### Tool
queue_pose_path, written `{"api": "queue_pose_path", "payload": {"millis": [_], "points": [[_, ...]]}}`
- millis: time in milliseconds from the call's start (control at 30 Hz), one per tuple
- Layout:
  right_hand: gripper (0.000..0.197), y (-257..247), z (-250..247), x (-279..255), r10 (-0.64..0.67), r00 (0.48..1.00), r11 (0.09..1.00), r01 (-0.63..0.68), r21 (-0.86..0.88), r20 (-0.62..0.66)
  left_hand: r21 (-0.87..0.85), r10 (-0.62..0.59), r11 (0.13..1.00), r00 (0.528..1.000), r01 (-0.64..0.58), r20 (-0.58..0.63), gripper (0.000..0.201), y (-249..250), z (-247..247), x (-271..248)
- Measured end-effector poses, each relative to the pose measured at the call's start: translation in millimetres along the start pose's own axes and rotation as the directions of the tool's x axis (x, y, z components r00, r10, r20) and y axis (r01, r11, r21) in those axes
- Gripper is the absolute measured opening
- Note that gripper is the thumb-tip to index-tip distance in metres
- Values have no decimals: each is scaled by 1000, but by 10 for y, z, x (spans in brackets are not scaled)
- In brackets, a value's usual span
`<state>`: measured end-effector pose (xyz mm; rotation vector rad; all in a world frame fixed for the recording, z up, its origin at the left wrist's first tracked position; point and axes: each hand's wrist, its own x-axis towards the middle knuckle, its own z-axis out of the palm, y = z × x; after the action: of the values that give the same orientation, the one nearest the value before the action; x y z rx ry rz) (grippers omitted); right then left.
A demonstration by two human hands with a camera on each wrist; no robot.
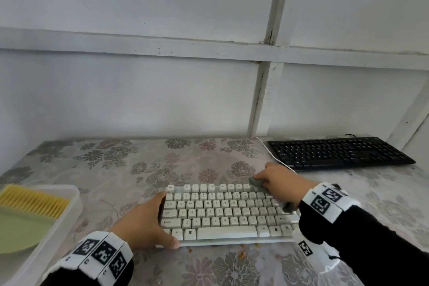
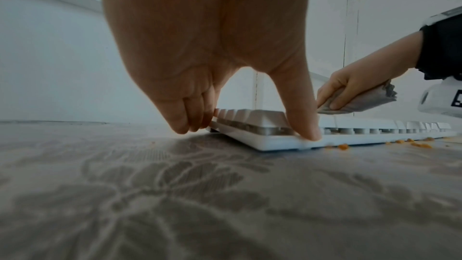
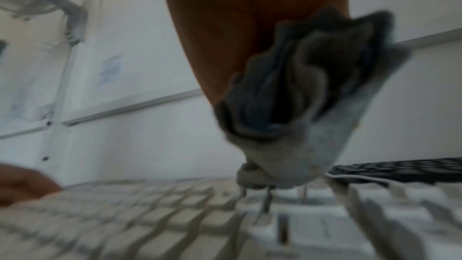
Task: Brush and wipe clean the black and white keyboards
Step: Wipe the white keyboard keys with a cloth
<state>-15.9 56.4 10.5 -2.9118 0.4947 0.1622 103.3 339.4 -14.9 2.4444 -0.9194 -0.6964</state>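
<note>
Two hands work: left hand [image 1: 148,223] clamps the white plastic keyboard [image 1: 228,213]; right hand [image 1: 282,183] grips a bunched grey cloth [image 2: 360,101], which may snag keycaps.

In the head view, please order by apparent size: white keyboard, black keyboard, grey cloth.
1. White keyboard and black keyboard: similar; the white is nearer the camera, so unsure.
2. Grey cloth: smallest, mostly hidden under the right hand.
</note>
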Motion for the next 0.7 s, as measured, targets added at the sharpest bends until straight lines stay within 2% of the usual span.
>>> {"api": "queue_pose_path", "payload": {"millis": [133,200,300,400,633,700], "points": [[31,177,-128,-22,41,990,998,-35,46,-134,-9,-4,1000,1000,4,7,100,-8,0,3],[27,142,-66,-53,-10,996,996,18,86,-91,-3,-4,1000,1000,4,10,100,5,-6,-4],[31,100,105,-110,-73,996,996,75,46,-50,7,-10,1000,1000,10,10,99,26,-8,-15],[32,157,122,-167,-45,993,997,51,59,-105,2,-14,1000,1000,14,8,101,35,-5,-22],[36,556,130,-253,51,994,998,-54,-24,-101,19,-22,1000,1000,21,10,106,6,3,-10],[31,636,114,-281,78,992,997,-81,-20,-99,19,-19,1000,1000,18,13,105,-4,3,-4]]}}
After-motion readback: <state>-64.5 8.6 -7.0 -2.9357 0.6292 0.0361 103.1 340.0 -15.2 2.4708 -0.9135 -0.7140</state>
